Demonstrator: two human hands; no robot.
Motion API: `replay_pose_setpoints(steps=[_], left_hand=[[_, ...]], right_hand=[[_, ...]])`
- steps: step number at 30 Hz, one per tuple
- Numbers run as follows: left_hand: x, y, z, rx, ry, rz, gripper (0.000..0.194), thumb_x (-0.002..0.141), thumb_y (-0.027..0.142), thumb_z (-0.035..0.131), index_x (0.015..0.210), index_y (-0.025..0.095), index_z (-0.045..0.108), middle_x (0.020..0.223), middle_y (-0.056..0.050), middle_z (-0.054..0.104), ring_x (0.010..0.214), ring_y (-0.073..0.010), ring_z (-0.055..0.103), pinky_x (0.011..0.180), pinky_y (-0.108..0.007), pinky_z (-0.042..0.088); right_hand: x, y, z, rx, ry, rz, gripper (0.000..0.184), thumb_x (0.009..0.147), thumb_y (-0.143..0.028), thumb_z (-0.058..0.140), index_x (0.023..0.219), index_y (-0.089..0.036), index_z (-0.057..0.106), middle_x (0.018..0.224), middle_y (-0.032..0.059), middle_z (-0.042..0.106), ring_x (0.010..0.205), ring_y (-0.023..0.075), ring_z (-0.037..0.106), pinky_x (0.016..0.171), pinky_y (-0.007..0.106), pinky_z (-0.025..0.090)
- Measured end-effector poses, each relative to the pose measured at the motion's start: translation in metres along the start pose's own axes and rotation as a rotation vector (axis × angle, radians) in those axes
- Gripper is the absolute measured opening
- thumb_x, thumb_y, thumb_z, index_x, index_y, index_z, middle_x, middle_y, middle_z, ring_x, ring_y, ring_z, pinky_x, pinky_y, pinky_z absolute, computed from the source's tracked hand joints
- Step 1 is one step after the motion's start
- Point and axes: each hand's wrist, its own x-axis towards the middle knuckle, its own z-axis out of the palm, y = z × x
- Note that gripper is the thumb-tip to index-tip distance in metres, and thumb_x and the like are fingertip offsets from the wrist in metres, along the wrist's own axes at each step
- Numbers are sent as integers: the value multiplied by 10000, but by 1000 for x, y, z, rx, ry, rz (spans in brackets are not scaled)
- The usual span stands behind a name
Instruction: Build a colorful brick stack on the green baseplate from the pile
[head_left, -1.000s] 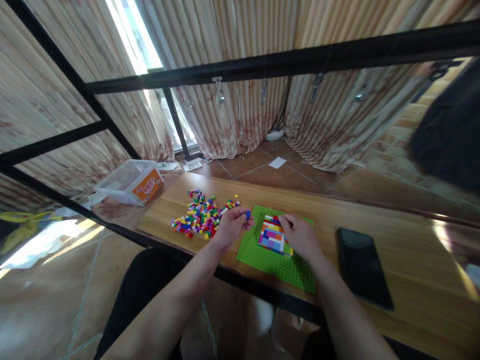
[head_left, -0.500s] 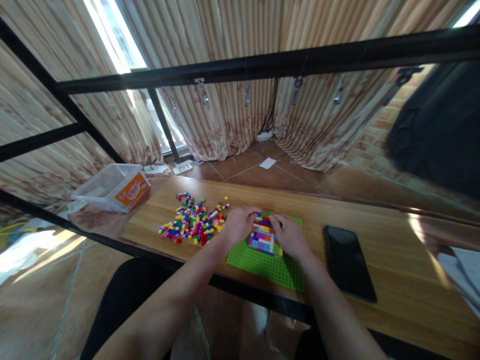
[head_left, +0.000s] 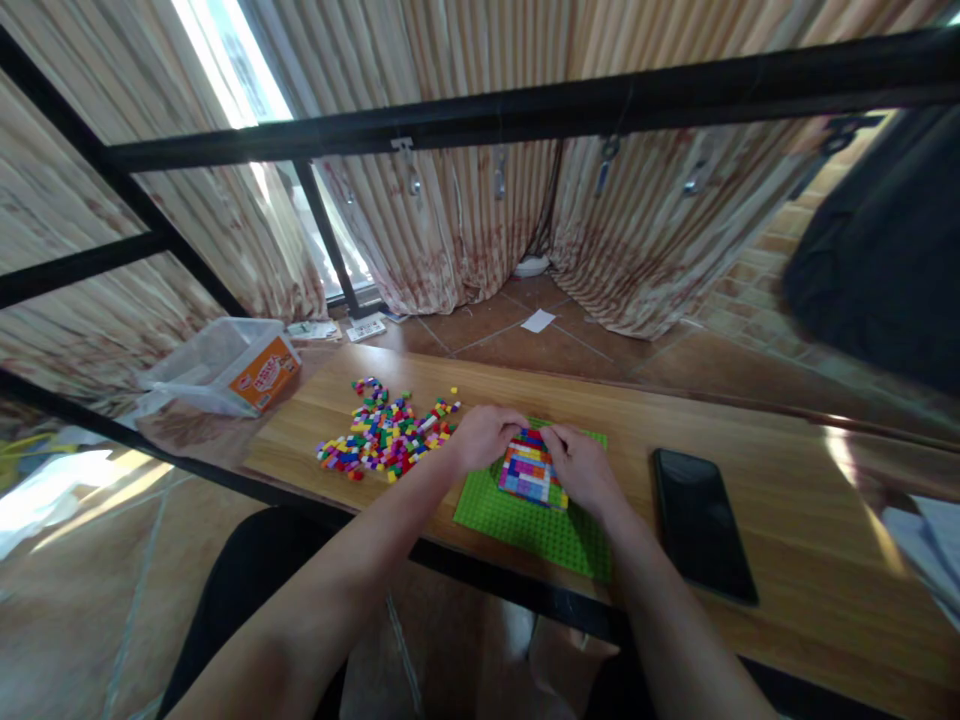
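Note:
A green studded baseplate [head_left: 536,535] lies on the wooden table, carrying a block of multicoloured building bricks [head_left: 529,475] in rows of red, orange, white, purple and blue. My left hand [head_left: 486,437] is closed at the block's far left corner, fingertips at a blue brick. At the far right corner, my right hand [head_left: 581,465] is closed too, its thumb and fingers against the bricks. The fingertips of both hands are close together and partly hide the block's far edge. To the left of my left hand spreads a pile of loose building bricks [head_left: 382,435].
A black phone [head_left: 703,525] rests on the wooden table [head_left: 810,520] to the right. Beyond the left end stands a clear plastic box [head_left: 217,365] with an orange label. A black metal bar [head_left: 465,120] crosses above, before striped curtains. Papers [head_left: 926,545] lie at the right edge.
The view has shifted slightly. Both hands stay at the far edge of the brick block, with only small finger movement.

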Motion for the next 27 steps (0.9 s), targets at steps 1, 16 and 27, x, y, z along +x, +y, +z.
replay_pose_setpoints(steps=[1,16,27], left_hand=[[0,0,1,-1,4,-6,285,896,175,468,1005,214,728,986,-7,744,911,-149,666,865,-250,488],[8,2,-6,29,-85,34,297,855,119,479,1012,206,717,991,-14,736,933,-149,657,887,-251,478],[14,-3,-8,-44,-100,-13,246,841,165,537,926,197,766,891,-26,754,809,-139,655,785,-224,478]], right_hand=[[0,0,0,1,1,-2,380,943,-357,355,870,-172,679,866,85,693,817,200,617,728,279,405],[-2,-4,1,181,42,-28,336,918,-361,424,1032,-221,707,1033,65,724,950,208,642,849,319,455],[-2,-4,5,201,41,-38,339,907,-357,437,975,-204,732,977,72,728,888,200,640,818,310,461]])
